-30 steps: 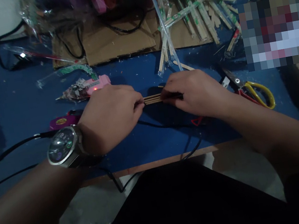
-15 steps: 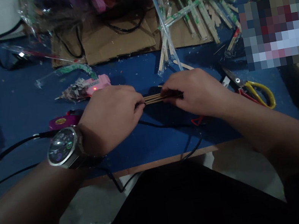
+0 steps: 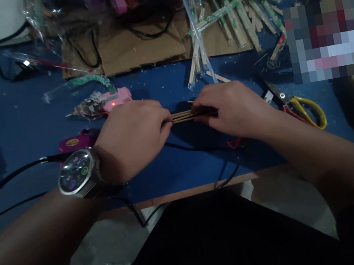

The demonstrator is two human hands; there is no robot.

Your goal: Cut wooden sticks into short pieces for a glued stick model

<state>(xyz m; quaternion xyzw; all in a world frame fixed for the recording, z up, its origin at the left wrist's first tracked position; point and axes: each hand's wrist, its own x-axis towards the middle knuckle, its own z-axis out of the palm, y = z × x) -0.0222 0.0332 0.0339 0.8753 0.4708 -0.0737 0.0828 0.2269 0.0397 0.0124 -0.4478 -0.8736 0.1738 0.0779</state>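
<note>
A few thin wooden sticks, which look like chopsticks, lie side by side between my two hands. My left hand, with a watch on its wrist, pinches their left end. At the right end my right hand grips them between thumb and fingers. Both ends are hidden by my fingers. Just behind my left hand is a pink glue gun with a lit red light and a grimy, wrapped nozzle. A purple object lies partly under my left wrist.
Scissors with yellow and red handles lie beside my right forearm. Wrapped chopsticks are heaped on cardboard at the back. A black cable runs across the blue table near its front edge.
Almost nothing differs. Both hands keep hold of the sticks in the same place; the whole view has shifted very slightly.
</note>
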